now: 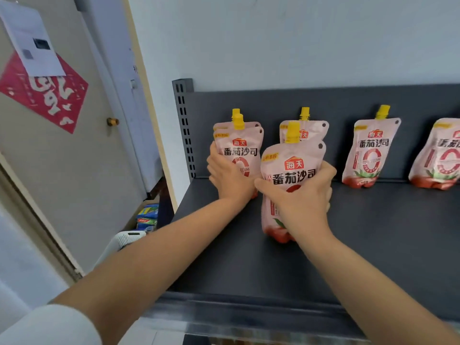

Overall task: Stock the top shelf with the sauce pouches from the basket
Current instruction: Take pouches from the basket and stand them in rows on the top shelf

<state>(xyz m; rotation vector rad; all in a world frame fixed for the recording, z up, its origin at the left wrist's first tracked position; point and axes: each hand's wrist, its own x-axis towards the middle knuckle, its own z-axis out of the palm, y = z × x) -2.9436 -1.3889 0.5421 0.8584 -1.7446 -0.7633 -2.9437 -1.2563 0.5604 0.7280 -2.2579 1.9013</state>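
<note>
- Head view, what is done: the top shelf (pixel 249 265) is partly stocked. Sauce pouches stand upright along its far side in a row running left to right.
- The left grip (pixel 227 175) is wrapped round the front left pouch (pixel 239 148) at the far-left end of the row. Its fingers curl round the pouch's left edge, and the pouch stands just in front of a back left pouch (pixel 256 125), of which little shows beyond a second yellow cap.
- The right grip (pixel 302 195) is closed round the near pouch (pixel 291 170), with the thumb across its front and the fingers round its right side. This pouch is nearer than the row, in front of a second pouch (pixel 311 128).
- Further right a third pouch (pixel 371 155) stands alone, well apart from the hands.
- What is left: both held pouches are not yet let go, and the near half of the shelf has room, so stocking looks unfinished.
- Head view, hard to see: the basket is out of view, so how many pouches remain cannot be told.
- An end pouch (pixel 440 158) is cut off by the right edge, along with whatever shelf lies beyond it.
- The near pouch's base may be resting on the shelf, but the wrist hides it.
</note>
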